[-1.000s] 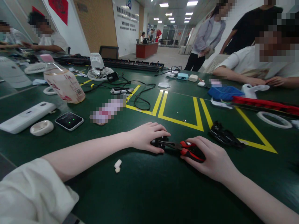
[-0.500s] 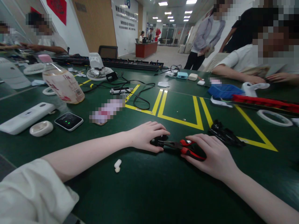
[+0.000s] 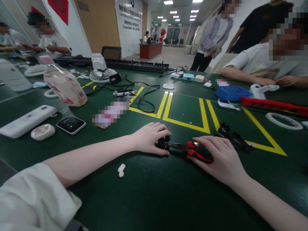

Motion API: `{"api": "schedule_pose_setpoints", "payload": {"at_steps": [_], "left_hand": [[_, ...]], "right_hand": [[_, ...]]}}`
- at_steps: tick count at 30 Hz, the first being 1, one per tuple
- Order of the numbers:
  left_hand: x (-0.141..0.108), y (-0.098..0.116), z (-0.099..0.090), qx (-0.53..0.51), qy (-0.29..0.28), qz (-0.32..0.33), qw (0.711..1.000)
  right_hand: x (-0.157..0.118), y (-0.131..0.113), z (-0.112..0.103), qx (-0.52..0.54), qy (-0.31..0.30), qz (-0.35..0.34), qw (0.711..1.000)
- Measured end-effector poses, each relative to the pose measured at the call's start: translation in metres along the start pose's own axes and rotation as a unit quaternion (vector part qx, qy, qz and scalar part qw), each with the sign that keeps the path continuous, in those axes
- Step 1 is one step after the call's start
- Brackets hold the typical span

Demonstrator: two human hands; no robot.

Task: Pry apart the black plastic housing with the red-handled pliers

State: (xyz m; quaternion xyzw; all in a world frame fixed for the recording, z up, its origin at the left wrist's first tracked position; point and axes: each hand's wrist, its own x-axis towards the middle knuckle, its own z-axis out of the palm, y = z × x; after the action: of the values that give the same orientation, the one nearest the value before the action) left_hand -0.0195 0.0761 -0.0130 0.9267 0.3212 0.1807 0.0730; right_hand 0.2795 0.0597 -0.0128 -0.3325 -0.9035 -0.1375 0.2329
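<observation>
My left hand (image 3: 152,138) is closed around a small black part (image 3: 163,143) on the green table, thumb below and fingers above. Needle-nose pliers (image 3: 191,149) with red and black handles lie in my right hand (image 3: 220,157), fingers wrapped round the grips. Their jaws point left and reach the right side of the black part; whether they pinch it I cannot tell. Behind my right hand lies a longer black plastic piece (image 3: 233,138). White earbuds (image 3: 121,170) rest on the table below my left forearm.
Yellow tape (image 3: 185,125) marks squares beyond my hands. On the left are a drink bottle (image 3: 66,83), a white power bank (image 3: 29,120), a small device with a screen (image 3: 71,124) and a phone (image 3: 110,114). A blue tray (image 3: 233,93) and tape roll (image 3: 284,121) are at right.
The plier jaws have shifted slightly right, and more of the black part shows between my left fingers. My left hand has barely moved.
</observation>
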Motion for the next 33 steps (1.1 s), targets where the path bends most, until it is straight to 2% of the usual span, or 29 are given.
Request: {"api": "schedule_pose_setpoints", "payload": {"at_steps": [6,13,33], "left_hand": [[0.0008,0.0004,0.0012,0.014,0.012,-0.040,0.999],[0.0009,0.0030,0.0003,0.000,-0.004,-0.085,0.996],[-0.0008,0.0013,0.0029,-0.021,-0.014,-0.075,0.997]], "right_hand": [[-0.0002,0.0012,-0.0004,-0.003,0.008,0.000,1.000],[-0.0008,0.0004,-0.0015,0.000,0.020,0.004,1.000],[-0.0009,0.0024,0.0007,0.006,0.009,-0.002,1.000]]}}
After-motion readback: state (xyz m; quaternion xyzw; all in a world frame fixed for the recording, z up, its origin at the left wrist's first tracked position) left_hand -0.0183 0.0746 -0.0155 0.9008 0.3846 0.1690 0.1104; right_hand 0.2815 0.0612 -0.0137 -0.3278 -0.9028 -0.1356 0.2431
